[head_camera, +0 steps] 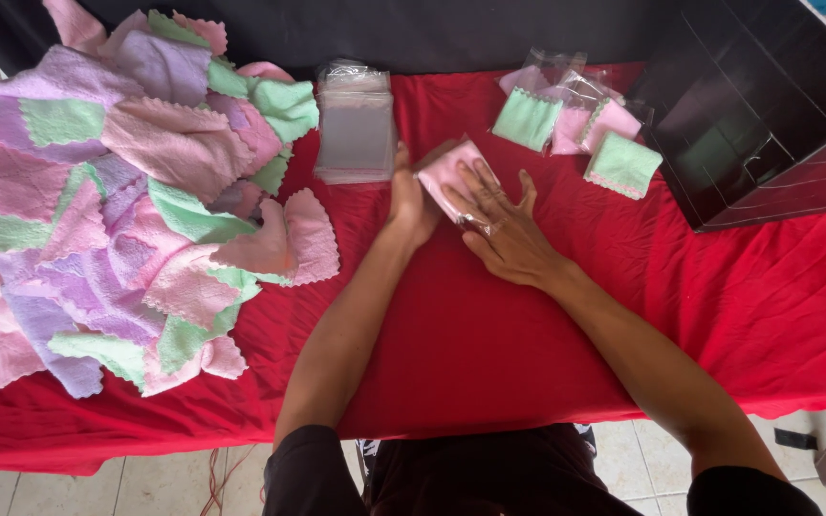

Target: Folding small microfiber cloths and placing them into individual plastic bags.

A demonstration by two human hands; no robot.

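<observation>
One folded pink cloth point(453, 172), partly in a clear plastic sleeve, lies mid-tabletop on the red cover point(489, 334); left hand point(411, 196) cups its left edge to steady it, right hand point(501, 222) lies flat across it, fingers spread, pressing it down. Just beyond: stack of clear bags point(354, 134). Right: bagged pink and green cloths point(576, 129) beside a black box point(767, 105). Left: heap of loose cloths point(117, 201).
</observation>
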